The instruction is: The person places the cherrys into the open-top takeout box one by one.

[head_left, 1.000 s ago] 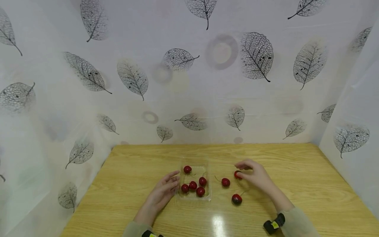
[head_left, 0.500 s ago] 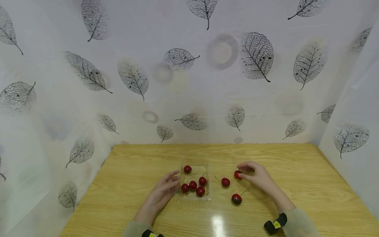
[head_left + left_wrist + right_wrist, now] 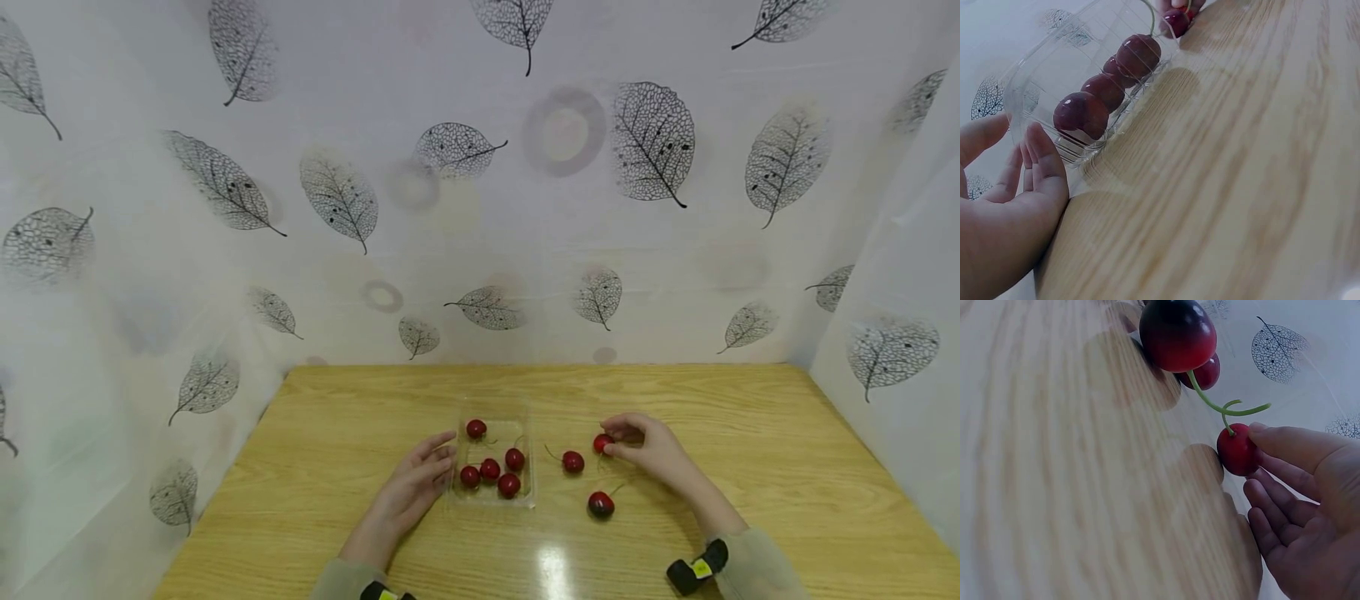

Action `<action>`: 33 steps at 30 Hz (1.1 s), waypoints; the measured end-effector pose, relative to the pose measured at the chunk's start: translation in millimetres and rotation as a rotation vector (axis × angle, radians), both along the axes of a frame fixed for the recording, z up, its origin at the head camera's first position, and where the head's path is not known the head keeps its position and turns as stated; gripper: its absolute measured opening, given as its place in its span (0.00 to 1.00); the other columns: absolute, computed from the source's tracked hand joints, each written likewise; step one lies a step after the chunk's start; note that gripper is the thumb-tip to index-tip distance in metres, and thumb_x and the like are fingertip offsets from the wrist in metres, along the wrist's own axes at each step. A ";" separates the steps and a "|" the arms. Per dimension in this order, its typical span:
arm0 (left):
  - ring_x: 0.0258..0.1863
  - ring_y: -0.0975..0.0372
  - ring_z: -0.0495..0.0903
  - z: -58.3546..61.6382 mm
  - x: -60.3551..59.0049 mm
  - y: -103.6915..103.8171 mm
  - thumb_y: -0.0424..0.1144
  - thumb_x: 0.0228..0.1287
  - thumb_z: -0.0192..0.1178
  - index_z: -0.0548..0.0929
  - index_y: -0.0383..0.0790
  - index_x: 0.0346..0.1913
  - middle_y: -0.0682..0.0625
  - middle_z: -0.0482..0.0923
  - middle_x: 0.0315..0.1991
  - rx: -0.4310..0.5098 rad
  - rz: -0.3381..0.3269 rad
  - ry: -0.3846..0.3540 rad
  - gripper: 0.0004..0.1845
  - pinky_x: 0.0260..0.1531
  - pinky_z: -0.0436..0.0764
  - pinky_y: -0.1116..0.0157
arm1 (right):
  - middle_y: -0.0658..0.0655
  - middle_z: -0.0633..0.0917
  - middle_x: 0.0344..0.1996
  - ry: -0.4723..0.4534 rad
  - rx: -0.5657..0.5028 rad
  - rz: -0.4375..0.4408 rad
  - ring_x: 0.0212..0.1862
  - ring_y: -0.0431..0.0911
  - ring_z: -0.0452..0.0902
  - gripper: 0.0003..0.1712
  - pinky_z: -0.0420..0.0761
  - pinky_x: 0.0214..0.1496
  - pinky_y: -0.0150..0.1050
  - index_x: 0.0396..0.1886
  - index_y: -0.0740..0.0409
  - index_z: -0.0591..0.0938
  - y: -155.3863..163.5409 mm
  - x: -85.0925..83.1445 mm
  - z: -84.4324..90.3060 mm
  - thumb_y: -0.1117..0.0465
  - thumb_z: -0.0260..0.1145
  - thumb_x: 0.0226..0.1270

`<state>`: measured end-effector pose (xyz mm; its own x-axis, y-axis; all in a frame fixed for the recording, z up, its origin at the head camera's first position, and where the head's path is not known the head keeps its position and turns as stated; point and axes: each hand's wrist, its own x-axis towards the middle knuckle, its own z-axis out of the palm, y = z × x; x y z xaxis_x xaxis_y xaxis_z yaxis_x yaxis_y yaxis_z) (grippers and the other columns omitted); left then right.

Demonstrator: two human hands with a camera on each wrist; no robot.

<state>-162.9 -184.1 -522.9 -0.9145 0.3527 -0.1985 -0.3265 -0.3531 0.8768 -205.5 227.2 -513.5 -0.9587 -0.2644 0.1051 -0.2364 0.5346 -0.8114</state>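
Note:
A clear plastic tray (image 3: pixel 530 483) sits mid-table with several red cherries in it, such as one at the far end (image 3: pixel 476 428). My left hand (image 3: pixel 442 454) lies flat beside it, straight fingers (image 3: pixel 1041 164) against the tray's left wall (image 3: pixel 1029 94). To the right, my right hand (image 3: pixel 611 443) pinches a small cherry (image 3: pixel 602 443) resting on the wood; thumb and forefinger meet on this cherry (image 3: pixel 1237 452) in the right wrist view. Two loose cherries lie close by, one (image 3: pixel 573 462) beside the tray and one (image 3: pixel 601 504) nearer me, which looms large as a stemmed cherry (image 3: pixel 1177 334).
The wooden table (image 3: pixel 750 433) is boxed in by white leaf-patterned sheets at the back (image 3: pixel 480 208) and on both sides. A glare spot (image 3: pixel 553 571) shines near the front edge. Dark wrist bands (image 3: pixel 693 571) show on my sleeves.
My right hand's fingers have drawn in slightly around the small cherry. The left hand, tray and other cherries have not moved.

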 end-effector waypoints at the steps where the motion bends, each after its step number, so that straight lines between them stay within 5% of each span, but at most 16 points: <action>1: 0.52 0.69 0.77 0.0 0.0 0.0 0.24 0.80 0.49 0.66 0.39 0.76 0.57 0.75 0.53 0.000 0.000 0.000 0.26 0.56 0.78 0.74 | 0.63 0.90 0.50 -0.002 -0.002 0.000 0.47 0.41 0.86 0.19 0.85 0.52 0.32 0.55 0.65 0.87 -0.1 0.1 -0.2 0.64 0.77 0.67; 33: 0.51 0.70 0.77 2.7 0.2 -0.8 0.25 0.81 0.49 0.60 0.35 0.80 0.58 0.75 0.52 -0.005 0.001 -0.016 0.29 0.55 0.78 0.74 | 0.62 0.89 0.50 -0.045 0.031 0.041 0.50 0.45 0.84 0.20 0.84 0.52 0.33 0.57 0.65 0.86 -1.5 1.7 2.4 0.63 0.76 0.68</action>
<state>-162.7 -184.9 -520.2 -0.9115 0.3506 -0.2152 -0.3404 -0.3492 0.8730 -203.8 225.7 -511.0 -0.9506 -0.3058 0.0532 -0.2220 0.5501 -0.8051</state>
